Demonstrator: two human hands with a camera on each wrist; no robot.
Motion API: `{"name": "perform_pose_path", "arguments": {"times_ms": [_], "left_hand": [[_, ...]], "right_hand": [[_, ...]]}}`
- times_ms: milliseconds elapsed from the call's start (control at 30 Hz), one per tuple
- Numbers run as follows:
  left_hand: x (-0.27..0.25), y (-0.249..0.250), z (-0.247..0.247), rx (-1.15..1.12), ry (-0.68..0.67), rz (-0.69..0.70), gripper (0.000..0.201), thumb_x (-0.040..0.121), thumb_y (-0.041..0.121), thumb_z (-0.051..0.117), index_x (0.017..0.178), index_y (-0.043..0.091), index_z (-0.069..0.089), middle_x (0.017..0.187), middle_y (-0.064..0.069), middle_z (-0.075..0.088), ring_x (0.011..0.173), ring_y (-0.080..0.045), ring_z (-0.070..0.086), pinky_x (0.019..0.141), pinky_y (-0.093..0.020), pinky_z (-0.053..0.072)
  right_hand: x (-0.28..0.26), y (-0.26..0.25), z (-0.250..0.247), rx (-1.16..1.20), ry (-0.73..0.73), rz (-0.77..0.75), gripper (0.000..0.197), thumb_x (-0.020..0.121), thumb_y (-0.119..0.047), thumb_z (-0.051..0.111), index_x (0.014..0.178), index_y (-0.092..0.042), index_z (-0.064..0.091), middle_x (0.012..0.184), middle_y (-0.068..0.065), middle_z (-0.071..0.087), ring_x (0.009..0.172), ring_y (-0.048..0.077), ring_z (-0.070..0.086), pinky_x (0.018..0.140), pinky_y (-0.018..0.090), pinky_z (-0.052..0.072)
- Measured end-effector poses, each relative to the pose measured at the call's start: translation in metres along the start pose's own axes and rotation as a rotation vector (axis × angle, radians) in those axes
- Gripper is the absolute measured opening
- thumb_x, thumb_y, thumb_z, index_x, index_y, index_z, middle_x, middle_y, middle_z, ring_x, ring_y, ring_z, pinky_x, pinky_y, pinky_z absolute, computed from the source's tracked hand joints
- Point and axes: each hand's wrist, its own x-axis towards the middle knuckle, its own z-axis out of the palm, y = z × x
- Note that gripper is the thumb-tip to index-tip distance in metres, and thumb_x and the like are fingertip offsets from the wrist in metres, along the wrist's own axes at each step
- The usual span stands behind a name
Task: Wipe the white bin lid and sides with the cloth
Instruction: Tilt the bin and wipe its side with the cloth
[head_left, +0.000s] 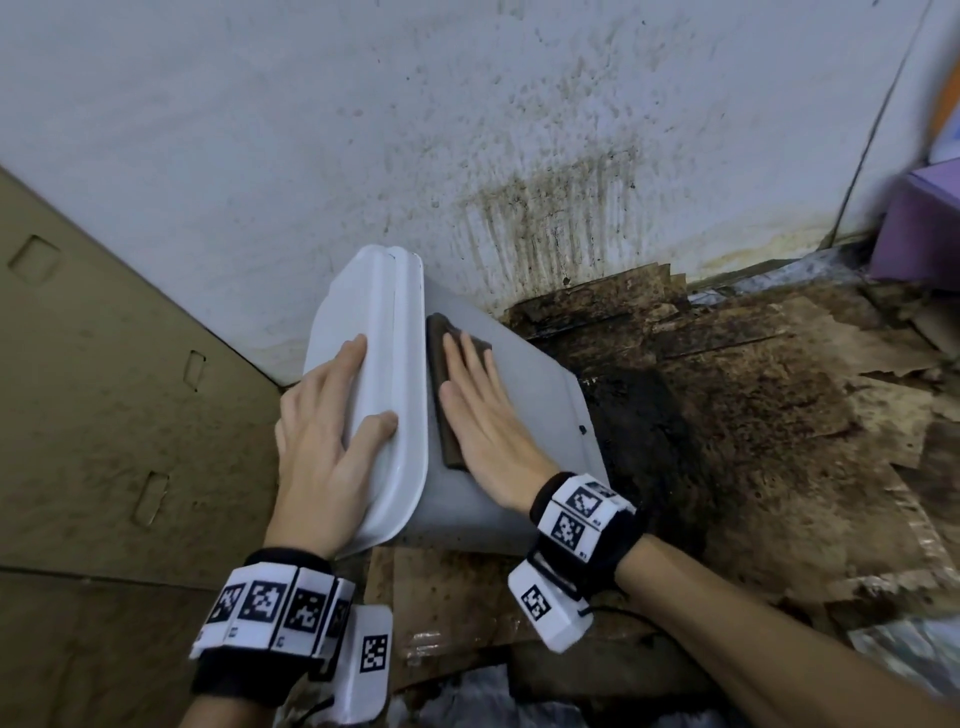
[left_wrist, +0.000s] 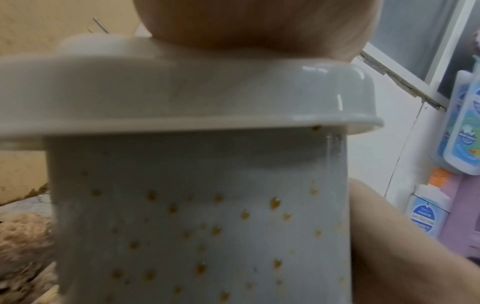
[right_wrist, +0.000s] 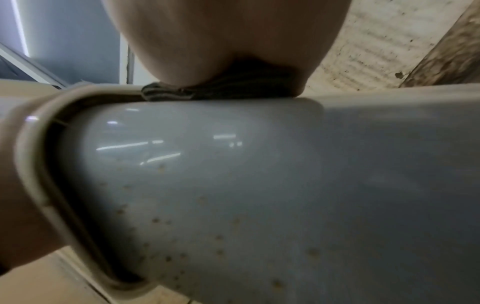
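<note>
Head view: the white bin is at frame centre, tilted with its lid to the left and its base lower right, over stained cardboard on the floor. The lid is on the bin; the contents are not visible. The left hand lies over the lid, fingers on the lid top, thumb on its rim: a wide grip spanning the lid. The right hand lies flat, fingers straight, pressing the dark cloth onto the bin's upward-facing side. The cloth touches the lid's lower edge and lies under the palm and fingers. A stained wall fills the upper frame.

Left wrist view: the bin side carries orange-brown spots. The lid sits above it, with the palm on top. Bottles stand at the right edge.

Right wrist view: the cloth is sandwiched between palm and bin, upper centre. Faint spots mark the bin's near face.
</note>
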Motion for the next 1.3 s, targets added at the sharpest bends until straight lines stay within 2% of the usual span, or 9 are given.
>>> {"name": "perform_pose_path", "arguments": {"times_ms": [167,367,600,700,867,1000,1133,1233,1300], "left_hand": [[-0.001,0.004,0.002,-0.005,-0.002,0.0,0.069,0.084,0.056,0.039,0.151,0.039,0.034,0.143,0.015,0.042,0.13,-0.005,0.027,0.108,-0.036,0.023],[-0.002,0.002,-0.001,-0.057,0.005,-0.027,0.067,0.083,0.055,0.04,0.148,0.041,0.037,0.142,0.016,0.043,0.127,0.002,0.025,0.11,-0.037,0.022],[-0.002,0.004,0.0,-0.042,0.0,-0.005,0.07,0.082,0.057,0.04,0.149,0.039,0.037,0.146,0.015,0.041,0.125,0.003,0.025,0.109,-0.032,0.018],[-0.002,0.003,-0.001,-0.041,0.004,-0.015,0.071,0.082,0.058,0.039,0.15,0.038,0.037,0.145,0.013,0.041,0.128,-0.002,0.028,0.11,-0.032,0.018],[-0.002,0.001,-0.002,-0.021,0.001,-0.018,0.074,0.081,0.058,0.036,0.151,0.036,0.036,0.146,0.01,0.042,0.129,-0.007,0.028,0.109,-0.031,0.018],[-0.001,0.001,0.0,-0.012,0.008,-0.015,0.073,0.081,0.057,0.036,0.151,0.035,0.036,0.146,0.009,0.041,0.123,0.003,0.024,0.106,-0.03,0.017],[-0.001,0.003,0.002,-0.002,0.008,-0.014,0.073,0.081,0.055,0.036,0.151,0.034,0.036,0.147,0.008,0.041,0.127,-0.001,0.026,0.106,-0.029,0.017],[-0.001,0.003,0.002,0.005,0.003,-0.013,0.074,0.081,0.055,0.035,0.152,0.034,0.036,0.149,0.008,0.04,0.131,-0.006,0.027,0.105,-0.028,0.017],[-0.001,0.003,0.002,0.008,-0.003,-0.011,0.074,0.081,0.056,0.035,0.152,0.034,0.035,0.15,0.008,0.04,0.131,-0.005,0.026,0.105,-0.028,0.017]], "right_hand": [[-0.014,0.002,0.0,-0.003,0.045,-0.037,0.056,0.109,-0.045,0.018,0.159,-0.037,-0.007,0.167,-0.017,-0.015,0.149,-0.004,-0.023,0.125,0.036,-0.01],[-0.053,0.049,0.0,0.021,0.061,0.013,0.057,0.109,-0.047,0.022,0.16,-0.038,-0.001,0.166,-0.022,-0.011,0.15,-0.006,-0.016,0.125,0.03,-0.005],[-0.088,0.116,0.008,0.103,0.22,0.323,0.049,0.11,-0.035,0.024,0.154,-0.04,0.001,0.168,-0.015,-0.004,0.151,-0.003,-0.009,0.127,0.037,0.0],[-0.087,0.112,0.007,0.071,0.223,0.336,0.051,0.111,-0.031,0.022,0.158,-0.031,0.004,0.167,-0.012,-0.005,0.153,0.002,-0.009,0.126,0.029,-0.005],[-0.074,0.111,0.019,0.014,0.227,0.36,0.052,0.11,-0.021,0.019,0.159,-0.023,0.0,0.169,-0.004,-0.007,0.155,0.013,-0.012,0.127,0.037,-0.005],[-0.066,0.084,0.024,0.038,0.242,0.331,0.05,0.109,-0.028,0.016,0.157,-0.03,-0.001,0.17,-0.006,-0.003,0.154,0.007,-0.011,0.127,0.037,-0.002],[-0.059,0.029,0.028,-0.015,0.245,0.159,0.066,0.097,-0.049,-0.002,0.16,-0.031,0.002,0.168,-0.014,-0.004,0.152,-0.002,-0.013,0.127,0.033,-0.003],[-0.058,-0.016,0.029,0.044,0.18,0.039,0.058,0.102,-0.039,0.003,0.16,-0.034,0.0,0.168,-0.017,-0.007,0.15,-0.006,-0.015,0.123,0.025,-0.007],[-0.061,-0.032,0.029,0.043,0.16,-0.018,0.055,0.106,-0.034,0.007,0.16,-0.035,-0.002,0.168,-0.017,-0.007,0.15,-0.006,-0.015,0.123,0.027,-0.006]]}}
